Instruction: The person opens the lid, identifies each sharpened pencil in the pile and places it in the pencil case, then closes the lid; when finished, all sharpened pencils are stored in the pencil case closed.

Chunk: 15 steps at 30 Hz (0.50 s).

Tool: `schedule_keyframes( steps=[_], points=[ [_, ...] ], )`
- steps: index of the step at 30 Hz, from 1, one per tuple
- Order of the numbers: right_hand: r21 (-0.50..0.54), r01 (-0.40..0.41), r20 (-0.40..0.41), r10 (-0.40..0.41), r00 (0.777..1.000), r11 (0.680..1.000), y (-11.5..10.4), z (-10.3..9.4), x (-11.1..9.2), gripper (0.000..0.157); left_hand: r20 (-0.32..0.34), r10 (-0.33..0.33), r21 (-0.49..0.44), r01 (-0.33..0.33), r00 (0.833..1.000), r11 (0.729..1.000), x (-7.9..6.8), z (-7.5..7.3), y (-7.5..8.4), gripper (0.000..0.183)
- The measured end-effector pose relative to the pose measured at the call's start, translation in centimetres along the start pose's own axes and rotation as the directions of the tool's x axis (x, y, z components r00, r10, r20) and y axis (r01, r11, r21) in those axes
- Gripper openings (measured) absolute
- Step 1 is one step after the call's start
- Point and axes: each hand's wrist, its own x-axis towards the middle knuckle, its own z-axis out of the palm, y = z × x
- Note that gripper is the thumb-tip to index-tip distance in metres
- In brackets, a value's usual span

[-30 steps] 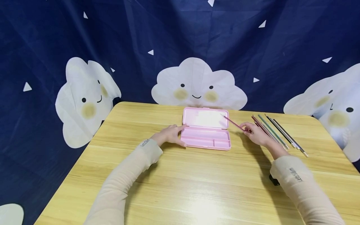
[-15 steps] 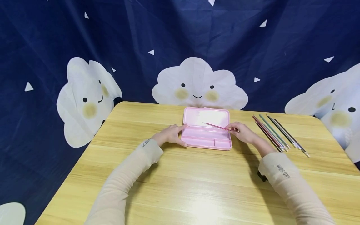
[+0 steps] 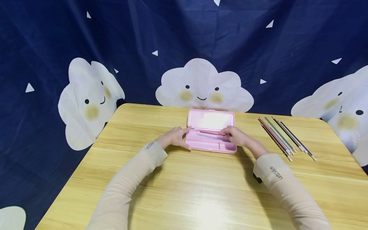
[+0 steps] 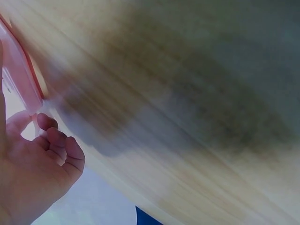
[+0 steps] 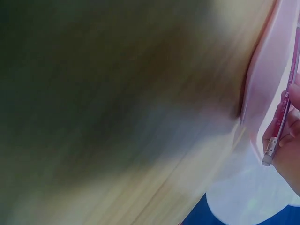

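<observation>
A pink pencil case (image 3: 207, 149) lies with its lid (image 3: 201, 119) tipped back at the table's far side. My left hand (image 3: 173, 137) holds the case's left end between thumb and fingers; in the left wrist view its other fingers curl near the case's corner (image 4: 21, 70). Over the long rear compartment, my right hand (image 3: 237, 136) pinches a red pencil (image 3: 211, 133) near its eraser end. That pencil points left, roughly along the compartment. The right wrist view shows its metal ferrule and pale eraser beside the fingers (image 5: 293, 129).
Several pencils lie slanted on the wooden table (image 3: 184, 185) right of the case: red ones (image 3: 274, 135), a green one (image 3: 279, 132) and dark ones (image 3: 293, 135). Smaller compartments run along the case's front. A dark blue curtain (image 3: 138, 38) with clouds hangs behind.
My right hand has carried the red pencil leftward from beside the loose pencils to the case and lowered it over the rear compartment. The left hand has stayed at the case's left end.
</observation>
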Motion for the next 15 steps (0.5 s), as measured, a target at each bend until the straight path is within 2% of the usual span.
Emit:
schedule_keyframes(
  steps=[11,15],
  points=[
    [-0.031,0.087,0.051,-0.085,0.995,0.996,-0.9,1.4,1.0,0.023,-0.013,0.004,0.021,-0.003,1.0,1.0,0.1,0.0,0.1,0.105],
    [-0.029,0.084,0.062,-0.082,0.995,0.996,-1.3,1.5,1.5,0.024,-0.023,0.016,0.028,-0.016,1.0,1.0,0.1,-0.1,0.1,0.103]
  ],
)
